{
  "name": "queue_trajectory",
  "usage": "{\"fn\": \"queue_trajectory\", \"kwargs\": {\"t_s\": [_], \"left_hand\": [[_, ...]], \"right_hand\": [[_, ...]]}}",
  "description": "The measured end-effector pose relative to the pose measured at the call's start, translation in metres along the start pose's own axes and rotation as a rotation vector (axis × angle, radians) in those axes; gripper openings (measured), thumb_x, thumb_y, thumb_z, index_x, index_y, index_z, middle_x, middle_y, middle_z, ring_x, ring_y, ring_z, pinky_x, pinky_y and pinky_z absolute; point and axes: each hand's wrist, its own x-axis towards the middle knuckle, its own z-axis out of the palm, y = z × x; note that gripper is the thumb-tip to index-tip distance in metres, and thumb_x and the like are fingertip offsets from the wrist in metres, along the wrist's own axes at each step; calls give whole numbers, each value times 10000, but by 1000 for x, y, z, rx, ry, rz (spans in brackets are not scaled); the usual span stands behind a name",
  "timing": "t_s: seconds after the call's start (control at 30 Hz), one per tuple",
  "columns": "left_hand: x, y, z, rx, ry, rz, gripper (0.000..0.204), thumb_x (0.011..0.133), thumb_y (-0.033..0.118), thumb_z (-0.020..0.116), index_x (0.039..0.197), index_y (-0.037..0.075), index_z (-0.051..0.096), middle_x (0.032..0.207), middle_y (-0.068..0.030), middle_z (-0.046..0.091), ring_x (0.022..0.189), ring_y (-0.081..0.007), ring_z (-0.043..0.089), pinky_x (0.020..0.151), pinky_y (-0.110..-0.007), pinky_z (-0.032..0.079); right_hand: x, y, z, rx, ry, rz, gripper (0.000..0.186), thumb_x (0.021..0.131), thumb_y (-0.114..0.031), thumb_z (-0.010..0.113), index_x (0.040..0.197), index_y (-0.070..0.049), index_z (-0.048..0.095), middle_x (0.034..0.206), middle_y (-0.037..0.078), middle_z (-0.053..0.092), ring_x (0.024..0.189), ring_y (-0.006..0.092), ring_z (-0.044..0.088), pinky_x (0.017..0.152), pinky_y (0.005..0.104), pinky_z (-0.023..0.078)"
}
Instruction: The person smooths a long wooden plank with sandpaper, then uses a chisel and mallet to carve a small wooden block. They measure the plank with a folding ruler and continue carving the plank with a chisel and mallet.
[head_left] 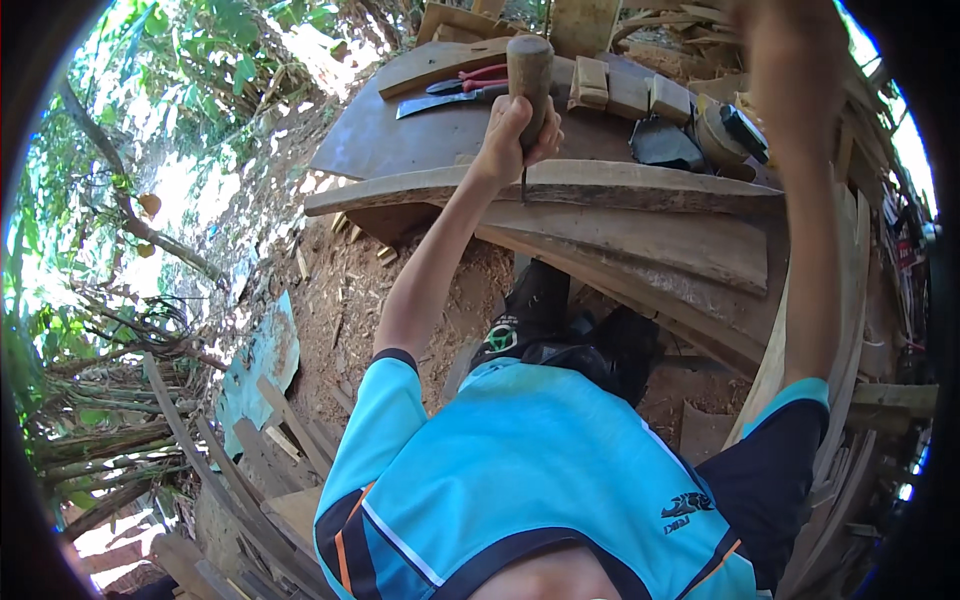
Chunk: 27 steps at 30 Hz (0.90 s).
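My left hand (508,135) is wrapped round the thick wooden handle of a chisel (530,72), held upright. Its thin metal blade points down at a long, slightly curved wooden plank (650,186), and the tip comes to the plank's near edge. That plank lies across the front of the workbench (350,140). High at the upper right, my right hand (795,45) is raised and smeared by motion at the picture's rim. Its fingers cannot be made out, nor whether it holds anything.
Behind the plank lie red-handled pliers (482,78), a flat blade (436,104), wooden blocks (628,95) and a dark angular piece (665,144). More boards (640,245) slant below the plank, near my legs. Loose timber (250,480) is stacked at the lower left.
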Motion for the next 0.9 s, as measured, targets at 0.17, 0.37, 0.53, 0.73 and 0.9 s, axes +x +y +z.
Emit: {"fn": "queue_trajectory", "kwargs": {"t_s": [0.17, 0.37, 0.53, 0.73, 0.9], "left_hand": [[3, 11, -9, -50, 263, -91, 580, 802, 633, 489, 624, 83, 439, 460, 14, 347, 342, -83, 273, 345, -233, 199], [-1, 22, -34, -435, 917, 131, 536, 828, 631, 439, 713, 107, 454, 486, 26, 332, 376, -84, 269, 346, -231, 164], [18, 40, -5, -257, 670, 119, 483, 843, 587, 451, 737, 116, 460, 503, 17, 346, 391, -90, 270, 354, -234, 172], [65, 9, 29, -77, 283, 40, 442, 864, 521, 446, 701, 110, 439, 495, 6, 337, 370, -95, 259, 351, -241, 174], [73, -13, 31, -20, 177, -38, 329, 877, 331, 514, 668, 107, 395, 481, 10, 311, 370, -76, 258, 352, -238, 168]], "right_hand": [[-71, 37, 7, -205, -248, 226, 481, 817, -181, 596, 1273, -76, 486, 1197, 119, 566, 1028, 192, 571, 894, 308, 435], [-199, 86, 0, -199, 264, 514, 476, 836, -117, 566, 1291, -33, 453, 1228, 124, 542, 1092, 158, 516, 919, 297, 397], [-244, 98, -2, 10, 578, 915, 454, 834, -128, 564, 1271, -42, 475, 1107, 82, 589, 879, 95, 559, 698, 223, 457], [-240, 92, -2, 56, 620, 1045, 497, 812, -188, 613, 1263, -34, 472, 952, 35, 608, 612, 26, 499, 403, 170, 362], [-243, 94, -5, 66, 469, 1092, 478, 808, -233, 629, 1213, -16, 498, 881, 26, 598, 559, 38, 491, 378, 174, 348]]}}
